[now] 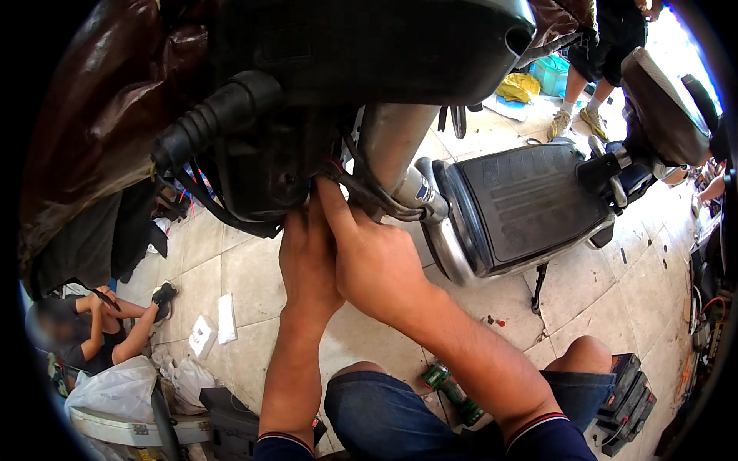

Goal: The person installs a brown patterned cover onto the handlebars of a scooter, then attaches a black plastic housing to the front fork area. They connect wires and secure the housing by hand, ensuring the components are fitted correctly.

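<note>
Several parts of a scooter crowd the fingers (337,211): a broad black cover (369,58) spans the space above them, and a black housing (261,180) hangs just beside them on the left, partly in front of their tips. Farther up that side come a ribbed handlebar grip (219,115) and a glossy brown sheet (100,123). Just right of the fingers runs a silver column (397,142), with dark cables (388,203) looping past the knuckles. The footboard (530,200) and the seat (665,107) reach away to the right. Below the fingers, a green drill (453,388) lies on the tiled floor (257,265). One person (88,326) sits well off to their left; another (600,65) stands far to the upper right.

Touching side by side, both hands reach up under the housing. The right hand (380,265) stretches its index finger upward among the wires, the others bent; the left hand (306,261) points its fingers up, close together. Their ends are hidden, so whether either pinches anything cannot be told.
</note>
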{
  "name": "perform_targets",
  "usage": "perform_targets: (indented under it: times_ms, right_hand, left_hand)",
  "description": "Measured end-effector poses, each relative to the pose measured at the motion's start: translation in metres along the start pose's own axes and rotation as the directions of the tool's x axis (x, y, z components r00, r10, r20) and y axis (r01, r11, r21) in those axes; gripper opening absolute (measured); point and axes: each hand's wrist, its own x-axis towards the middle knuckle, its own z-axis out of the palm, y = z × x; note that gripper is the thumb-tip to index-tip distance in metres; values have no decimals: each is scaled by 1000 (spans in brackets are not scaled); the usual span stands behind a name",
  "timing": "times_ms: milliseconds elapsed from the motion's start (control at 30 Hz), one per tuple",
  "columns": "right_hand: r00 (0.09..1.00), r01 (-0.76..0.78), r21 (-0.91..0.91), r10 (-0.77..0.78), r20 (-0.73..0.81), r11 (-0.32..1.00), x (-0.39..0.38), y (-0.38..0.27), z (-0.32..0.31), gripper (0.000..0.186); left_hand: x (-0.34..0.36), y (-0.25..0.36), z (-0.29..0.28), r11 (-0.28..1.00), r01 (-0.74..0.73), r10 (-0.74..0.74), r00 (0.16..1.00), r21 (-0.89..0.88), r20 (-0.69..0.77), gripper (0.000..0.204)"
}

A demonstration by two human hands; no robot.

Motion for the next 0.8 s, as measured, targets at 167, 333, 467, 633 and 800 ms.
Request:
perform_targets:
  times_ms: [167,333,467,633,800]
  right_hand:
    - [999,21,57,-19,-34,998,-2,2,1,69]
    - [1000,-1,18,2,-31,1000,8,-3,-2,59]
    - [997,-73,-25,73,-13,997,18,-16,-3,49]
    - [993,-106,-104,111,37,989,25,-19,-2,44]
    - [1000,-7,-47,7,3,999,8,-8,-8,63]
  left_hand:
    - [1,-4,-3,998,11,-14,998,57,54,108]
    - [4,-11,-5,999,1,-5,996,42,90,104]
    - [2,-20,1,998,-46,47,999,-53,1,98]
    - [4,-11,-2,984,34,-26,998,-174,50,93]
    - [13,-10,-7,998,-55,55,998,-13,35,91]
